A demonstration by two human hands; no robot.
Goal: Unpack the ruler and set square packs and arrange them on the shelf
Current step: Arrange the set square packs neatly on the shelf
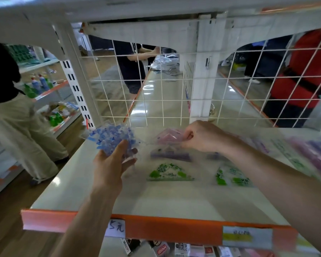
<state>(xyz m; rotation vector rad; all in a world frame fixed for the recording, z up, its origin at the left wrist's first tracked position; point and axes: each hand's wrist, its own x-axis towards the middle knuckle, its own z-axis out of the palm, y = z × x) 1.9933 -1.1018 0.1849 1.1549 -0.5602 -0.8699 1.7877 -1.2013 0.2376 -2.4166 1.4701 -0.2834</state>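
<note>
My left hand [113, 161] holds a blue-patterned set square pack [110, 137] above the left part of the white shelf [93, 190]. My right hand [202, 137] pinches a pink set square pack [170, 137] near the wire grid at the back of the shelf. Below it lies a purple pack [170, 155]. Two green packs [170, 172] [233, 178] lie flat nearer the front. At the far right, blurred purple and green ruler packs [308, 154] lie in a row.
A white wire grid [156, 89] closes the shelf's back, and a white upright post [202, 80] stands behind it. The orange front edge [156, 227] carries price labels. A person in pale trousers [20, 130] stands to the left; other people stand behind the grid.
</note>
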